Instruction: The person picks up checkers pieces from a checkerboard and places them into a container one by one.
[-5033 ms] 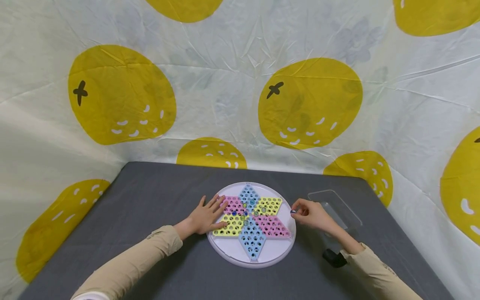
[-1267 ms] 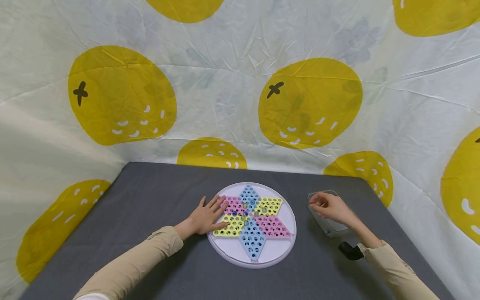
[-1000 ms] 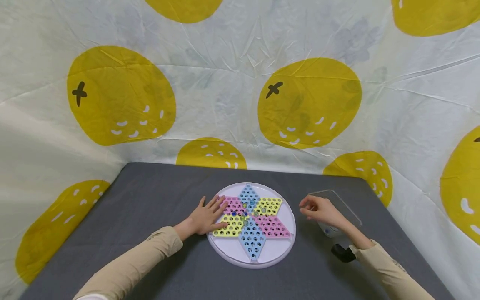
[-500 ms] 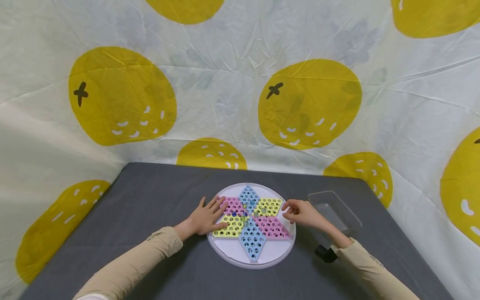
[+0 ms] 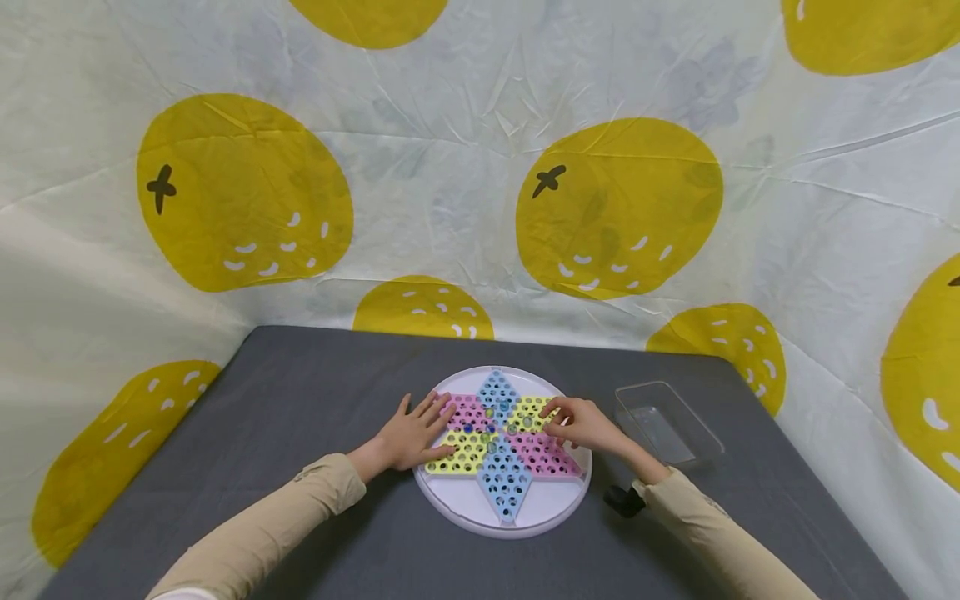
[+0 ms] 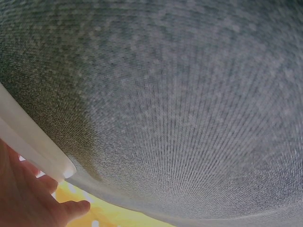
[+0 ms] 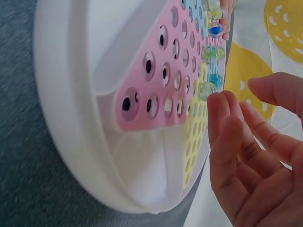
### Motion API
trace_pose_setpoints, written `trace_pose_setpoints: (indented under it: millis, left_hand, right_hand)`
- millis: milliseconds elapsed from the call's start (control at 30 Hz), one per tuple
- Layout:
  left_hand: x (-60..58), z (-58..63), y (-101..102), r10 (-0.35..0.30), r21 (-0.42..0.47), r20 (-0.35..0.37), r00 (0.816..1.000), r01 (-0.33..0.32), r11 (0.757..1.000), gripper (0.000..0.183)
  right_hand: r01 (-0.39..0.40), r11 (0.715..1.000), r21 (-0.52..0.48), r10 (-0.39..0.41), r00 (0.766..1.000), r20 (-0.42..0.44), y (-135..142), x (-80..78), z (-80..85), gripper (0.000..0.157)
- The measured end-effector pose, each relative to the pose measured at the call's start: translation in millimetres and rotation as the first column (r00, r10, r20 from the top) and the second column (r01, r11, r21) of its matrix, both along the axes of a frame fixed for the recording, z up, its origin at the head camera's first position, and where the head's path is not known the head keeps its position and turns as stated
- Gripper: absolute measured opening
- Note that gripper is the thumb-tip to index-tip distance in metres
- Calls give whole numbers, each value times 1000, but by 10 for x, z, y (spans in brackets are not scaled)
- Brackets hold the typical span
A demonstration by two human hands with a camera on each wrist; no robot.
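My left hand (image 5: 408, 435) lies spread, palm down, on the left side of a round white Chinese checkers board (image 5: 536, 510). In the left wrist view its fingers reach over the board's white rim (image 6: 40, 146). My right hand (image 5: 583, 423) is over the board's right side, thumb and fingers loosely bent with nothing seen between them. In the right wrist view its fingertips are right beside a clear marble (image 7: 207, 90) on the yellow section. Several more marbles sit near the middle, among them a dark blue marble (image 5: 468, 427) and a teal marble (image 5: 504, 406).
A clear plastic box (image 5: 667, 425) stands on the grey tabletop (image 5: 337, 533) to the right of the board, just behind my right forearm. A black wrist-worn device (image 5: 624, 502) hangs below the right sleeve. Behind the table hangs a white cloth with yellow fruit prints.
Five seconds ago my right hand pinched a dark blue marble beside the board. It was then over the clear box, and has since moved left over the board. My left hand has stayed put.
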State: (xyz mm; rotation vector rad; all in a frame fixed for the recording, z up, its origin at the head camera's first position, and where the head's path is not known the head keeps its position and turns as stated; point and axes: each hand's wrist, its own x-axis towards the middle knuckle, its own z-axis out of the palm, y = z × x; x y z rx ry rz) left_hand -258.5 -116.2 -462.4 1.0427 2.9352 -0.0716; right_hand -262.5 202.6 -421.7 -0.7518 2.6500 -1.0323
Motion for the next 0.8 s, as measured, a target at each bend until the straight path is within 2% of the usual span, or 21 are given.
trace_pose_setpoints:
  millis: [333, 800]
  left_hand:
    - [-20, -18, 3, 3, -5, 0, 1000, -3, 1000, 72]
    - [-23, -6, 6, 0, -10, 4, 1000, 0, 1000, 71]
  right_hand:
    - [-6, 1000, -2, 6, 1000, -28, -142, -53, -14, 23]
    - [43, 999, 23, -44, 998, 37, -221, -104, -73, 24]
